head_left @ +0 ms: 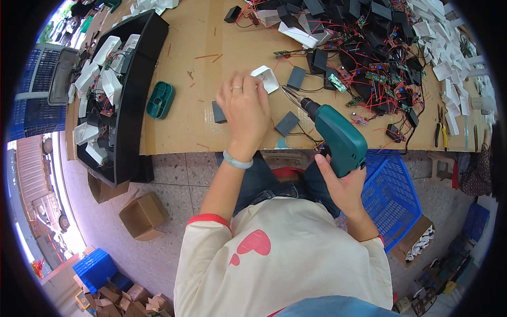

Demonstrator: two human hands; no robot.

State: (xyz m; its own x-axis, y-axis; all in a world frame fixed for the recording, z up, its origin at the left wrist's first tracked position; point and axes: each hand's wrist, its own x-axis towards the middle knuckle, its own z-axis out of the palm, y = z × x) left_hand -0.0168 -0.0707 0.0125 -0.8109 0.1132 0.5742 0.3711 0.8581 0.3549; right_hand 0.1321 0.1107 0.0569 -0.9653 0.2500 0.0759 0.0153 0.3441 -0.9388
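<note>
The left hand [244, 108] lies palm down on a cardboard-covered bench [179, 127], fingers spread loosely on a white plastic shell [265, 78], while the right hand [344, 185] is wrapped tight around the grip of a teal electric screwdriver [338, 136] at the near edge. A heap of black covers and red-wired boards [369, 53] fills the far right; a black tray [129, 95] sits left. Below lie a speckled floor [174, 185] and a blue crate [393, 195].

Assembly workshop: cardboard-topped bench [211, 31], heaped wired circuit boards [377, 58], plastic crates [393, 195].
</note>
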